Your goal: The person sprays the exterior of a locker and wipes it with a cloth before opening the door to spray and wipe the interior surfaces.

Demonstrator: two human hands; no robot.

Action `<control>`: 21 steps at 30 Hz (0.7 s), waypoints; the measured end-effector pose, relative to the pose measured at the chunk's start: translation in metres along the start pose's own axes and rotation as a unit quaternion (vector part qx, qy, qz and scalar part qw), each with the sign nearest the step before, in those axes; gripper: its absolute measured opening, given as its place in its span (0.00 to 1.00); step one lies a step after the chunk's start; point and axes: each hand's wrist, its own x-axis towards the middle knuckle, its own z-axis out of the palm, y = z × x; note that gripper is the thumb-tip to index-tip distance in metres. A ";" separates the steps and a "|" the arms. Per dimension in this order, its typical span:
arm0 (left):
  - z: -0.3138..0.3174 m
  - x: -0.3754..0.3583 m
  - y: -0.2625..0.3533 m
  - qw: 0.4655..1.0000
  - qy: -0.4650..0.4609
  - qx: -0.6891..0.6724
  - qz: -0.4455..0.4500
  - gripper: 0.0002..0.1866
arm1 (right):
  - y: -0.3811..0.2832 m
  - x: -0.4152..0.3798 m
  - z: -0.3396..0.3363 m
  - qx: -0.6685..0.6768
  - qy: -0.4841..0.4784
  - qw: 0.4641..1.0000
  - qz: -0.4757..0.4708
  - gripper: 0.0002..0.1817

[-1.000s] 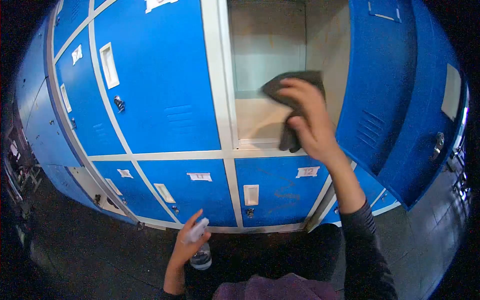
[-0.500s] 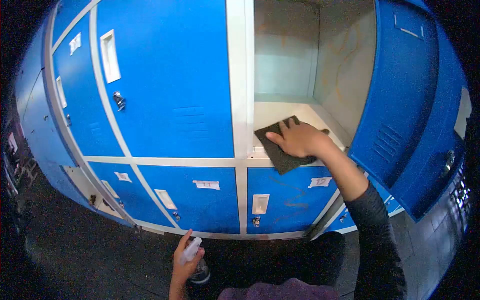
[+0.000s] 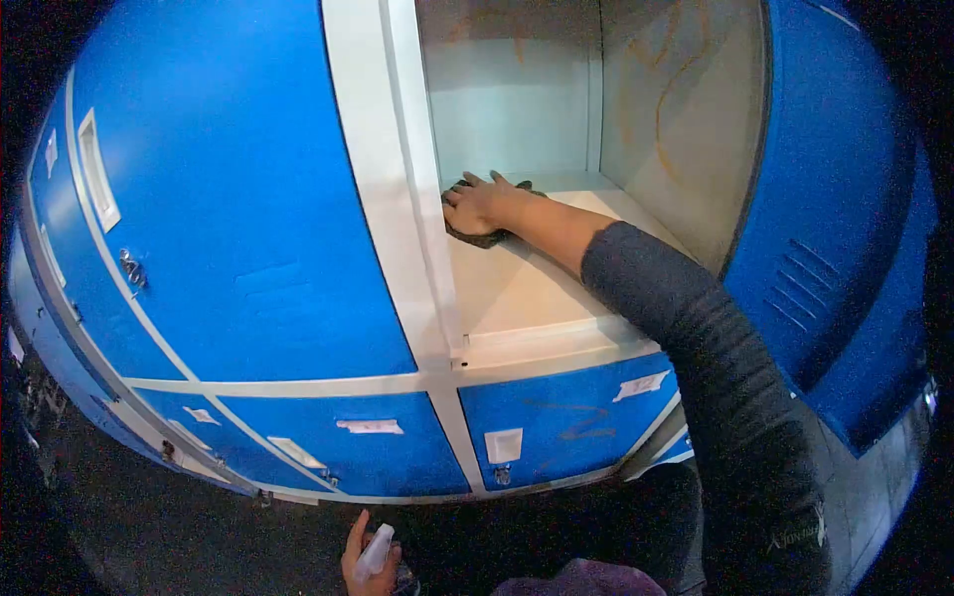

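Observation:
My right hand (image 3: 479, 207) presses a dark cloth (image 3: 481, 238) onto the white floor of the open locker (image 3: 537, 288), near its left wall. The palm faces down and hides most of the bunched cloth. Low in the view, my left hand (image 3: 366, 566) is wrapped around a spray bottle (image 3: 376, 552) with a white trigger head. One finger points upward beside the nozzle. The bottle's clear body is mostly cut off by the bottom edge.
The open blue door (image 3: 810, 268) stands to the right of my arm. A closed blue locker door (image 3: 238, 199) with a lock fills the left. Smaller labelled doors (image 3: 566, 422) run below. White frame posts (image 3: 383, 179) edge the opening. Dark floor (image 3: 199, 531) lies beneath.
My right hand has moved deeper into the locker and to the left, taking the cloth from the front edge. My view has shifted closer. The left hand still holds the spray bottle.

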 end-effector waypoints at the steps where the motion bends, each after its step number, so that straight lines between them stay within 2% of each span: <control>1: 0.000 0.000 0.001 1.000 0.005 0.008 0.011 0.26 | 0.004 0.010 -0.001 -0.014 -0.002 1.000 -0.013 0.33; 2: 0.001 0.001 0.001 0.999 0.012 0.018 0.023 0.27 | 0.009 0.024 0.000 -0.027 -0.003 0.999 -0.028 0.32; 5: -0.002 0.008 -0.008 0.998 0.023 -0.021 -0.060 0.27 | 0.024 0.057 0.008 0.074 -0.009 0.997 -0.031 0.31; 6: 0.000 0.010 -0.010 0.999 0.028 0.005 -0.035 0.27 | 0.028 0.062 0.010 0.116 -0.004 0.992 -0.038 0.31; 8: 0.004 0.013 -0.010 0.997 0.039 0.060 0.013 0.27 | 0.037 0.079 0.015 0.076 0.001 0.995 -0.059 0.30; 10: 0.008 0.013 -0.003 0.999 0.022 0.017 -0.019 0.27 | 0.047 0.088 0.019 0.026 -0.006 0.995 -0.101 0.30; 13: 0.014 0.014 0.009 0.996 0.007 0.014 -0.084 0.27 | 0.062 0.085 0.030 0.055 0.009 0.997 -0.057 0.30; 14: 0.015 0.013 0.010 0.994 0.007 0.023 -0.104 0.27 | 0.063 0.075 0.024 0.041 -0.013 0.997 -0.056 0.30; 16: 0.011 0.016 -0.003 0.998 0.003 0.013 -0.066 0.27 | 0.068 0.055 0.010 0.016 -0.053 0.997 -0.057 0.30; 17: 0.009 0.016 -0.008 0.999 0.002 0.009 -0.047 0.27 | 0.079 0.052 0.019 0.041 -0.015 0.999 -0.026 0.30; 19: 0.004 0.014 -0.009 0.999 0.002 0.044 0.022 0.27 | 0.100 0.046 0.025 0.050 -0.027 0.998 0.019 0.30; 20: 0.004 0.012 -0.008 0.997 0.002 0.059 0.058 0.27 | 0.104 0.037 0.016 0.031 -0.075 0.996 0.033 0.31; 21: 0.003 0.010 -0.004 0.998 0.008 0.050 0.027 0.27 | 0.113 0.031 0.017 0.016 -0.065 0.996 0.052 0.32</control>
